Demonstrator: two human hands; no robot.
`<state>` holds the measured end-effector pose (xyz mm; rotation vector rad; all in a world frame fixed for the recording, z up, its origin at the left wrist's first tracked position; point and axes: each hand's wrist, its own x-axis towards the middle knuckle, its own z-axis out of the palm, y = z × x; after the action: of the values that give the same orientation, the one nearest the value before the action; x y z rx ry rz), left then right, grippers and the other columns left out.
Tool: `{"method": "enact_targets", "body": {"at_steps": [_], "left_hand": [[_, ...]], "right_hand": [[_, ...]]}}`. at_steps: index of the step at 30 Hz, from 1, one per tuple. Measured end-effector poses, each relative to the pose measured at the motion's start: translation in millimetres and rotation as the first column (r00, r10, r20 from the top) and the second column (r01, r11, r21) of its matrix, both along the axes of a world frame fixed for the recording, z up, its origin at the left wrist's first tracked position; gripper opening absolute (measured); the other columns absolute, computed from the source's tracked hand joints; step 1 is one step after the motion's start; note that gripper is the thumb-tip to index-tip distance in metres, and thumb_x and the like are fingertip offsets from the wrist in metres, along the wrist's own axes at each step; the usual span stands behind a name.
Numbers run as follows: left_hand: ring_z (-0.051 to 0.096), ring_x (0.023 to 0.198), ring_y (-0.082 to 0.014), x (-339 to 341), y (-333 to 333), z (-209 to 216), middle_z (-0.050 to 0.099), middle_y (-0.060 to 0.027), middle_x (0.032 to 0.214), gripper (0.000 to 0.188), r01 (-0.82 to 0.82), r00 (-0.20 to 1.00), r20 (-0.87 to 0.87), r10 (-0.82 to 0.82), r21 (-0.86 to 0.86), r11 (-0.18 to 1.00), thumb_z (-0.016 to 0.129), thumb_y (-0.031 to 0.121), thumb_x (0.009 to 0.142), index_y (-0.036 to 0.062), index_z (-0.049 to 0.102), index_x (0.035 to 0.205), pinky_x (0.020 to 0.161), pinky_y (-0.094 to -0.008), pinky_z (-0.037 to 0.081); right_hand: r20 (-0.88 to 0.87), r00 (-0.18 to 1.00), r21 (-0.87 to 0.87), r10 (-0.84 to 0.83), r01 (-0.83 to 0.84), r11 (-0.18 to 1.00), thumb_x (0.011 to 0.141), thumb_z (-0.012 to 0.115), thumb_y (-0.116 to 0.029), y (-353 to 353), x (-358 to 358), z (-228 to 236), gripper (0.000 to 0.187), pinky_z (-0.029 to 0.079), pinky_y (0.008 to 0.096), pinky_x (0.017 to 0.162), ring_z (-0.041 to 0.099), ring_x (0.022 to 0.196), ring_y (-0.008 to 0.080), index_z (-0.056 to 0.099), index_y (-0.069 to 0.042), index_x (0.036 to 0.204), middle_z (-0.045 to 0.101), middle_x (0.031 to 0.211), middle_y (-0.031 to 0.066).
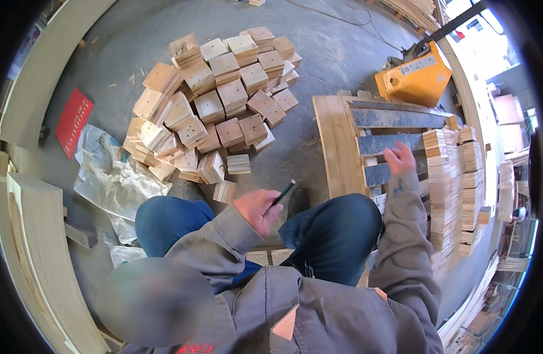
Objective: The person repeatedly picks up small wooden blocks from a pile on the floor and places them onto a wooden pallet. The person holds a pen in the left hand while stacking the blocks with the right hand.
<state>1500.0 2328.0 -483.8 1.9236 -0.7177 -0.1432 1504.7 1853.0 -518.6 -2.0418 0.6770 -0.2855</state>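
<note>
My left hand [258, 212] is closed around a slim dark green marker [285, 192] with a pale tip, held above my knees. My right hand [399, 158] reaches out over a wooden pallet [335, 147] with dark slats. Its fingers are slightly bent and apart, with nothing seen in them. Beside that hand rises a tall stack of thin wooden pieces [439, 189]. In front of me on the floor lies a large heap of square wooden blocks [232, 94], built of layers and marked with small dots on their faces.
A crumpled clear plastic sheet [115, 177] and a red sign board [74, 123] lie left of the heap. Long pale boards [47, 248] line the left side. A yellow pallet jack [414, 76] stands beyond the pallet. A thin cable [342, 22] crosses the far floor.
</note>
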Motion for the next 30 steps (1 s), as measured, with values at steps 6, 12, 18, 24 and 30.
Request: {"method": "enact_targets", "body": {"at_steps": [6, 12, 18, 24, 30], "left_hand": [[0.064, 0.076, -0.0354, 3.6, 27.1, 28.2, 0.065, -0.0163, 0.087, 0.022, -0.019, 0.998, -0.064, 0.011, -0.127, 0.992, 0.068, 0.008, 0.091, 0.0047, 0.06, 0.111, 0.065, -0.0405, 0.051], [0.064, 0.067, -0.0329, 12.0, 55.9, 35.5, 0.066, -0.0148, 0.081, 0.026, -0.073, 0.996, -0.058, 0.062, -0.222, 0.972, 0.073, 0.002, 0.086, 0.002, 0.06, 0.109, 0.059, -0.0383, 0.051], [0.065, 0.067, -0.0297, 20.7, 77.8, 42.2, 0.069, -0.0137, 0.085, 0.024, -0.145, 0.978, -0.186, 0.095, -0.277, 0.95, 0.073, 0.0, 0.086, 0.0021, 0.06, 0.107, 0.059, -0.0355, 0.053], [0.066, 0.067, -0.0274, 32.3, 88.2, 43.7, 0.071, -0.011, 0.086, 0.026, -0.135, 0.946, -0.319, 0.05, -0.249, 0.959, 0.073, -0.001, 0.086, 0.0035, 0.06, 0.109, 0.06, -0.034, 0.053], [0.067, 0.069, -0.0254, 37.3, 83.3, 43.0, 0.07, -0.0101, 0.085, 0.026, -0.167, 0.932, -0.358, 0.061, -0.272, 0.948, 0.072, -0.001, 0.086, 0.0041, 0.06, 0.109, 0.063, -0.0334, 0.053]], "right_hand": [[-0.353, 0.894, -0.303, 0.275, -0.388, 0.871, 0.078, 0.084, -0.039, 156.9, 144.1, -32.2, 0.081, 0.051, 0.0375, 0.096, 0.065, 0.11, 0.0247, 0.051, 0.001, 0.14, 0.068, 0.118, 0.0172], [-0.508, 0.749, -0.257, 0.425, -0.603, 0.755, 0.076, 0.084, -0.033, 259.7, 187.9, -126.7, 0.081, 0.049, 0.0419, 0.103, 0.058, 0.121, 0.036, 0.048, -0.003, 0.142, 0.059, 0.131, 0.0232], [-0.657, 0.642, -0.254, 0.396, -0.682, 0.685, 0.077, 0.081, -0.019, 331.0, 211.1, -162.4, 0.083, 0.046, 0.044, 0.106, 0.052, 0.129, 0.0397, 0.04, -0.019, 0.15, 0.047, 0.146, 0.0158], [-0.682, 0.569, -0.428, 0.46, -0.82, 0.38, 0.079, 0.072, -0.008, 337.2, 236.3, -157.4, 0.084, 0.036, 0.0547, 0.113, 0.039, 0.143, 0.0345, 0.035, -0.022, 0.154, 0.039, 0.156, 0.0073], [-0.67, 0.576, -0.531, 0.468, -0.813, 0.24, 0.081, 0.066, -0.009, 333.1, 236.8, -200.8, 0.081, 0.025, 0.0573, 0.119, 0.03, 0.149, 0.0306, 0.032, -0.015, 0.155, 0.036, 0.157, 0.0065]]}}
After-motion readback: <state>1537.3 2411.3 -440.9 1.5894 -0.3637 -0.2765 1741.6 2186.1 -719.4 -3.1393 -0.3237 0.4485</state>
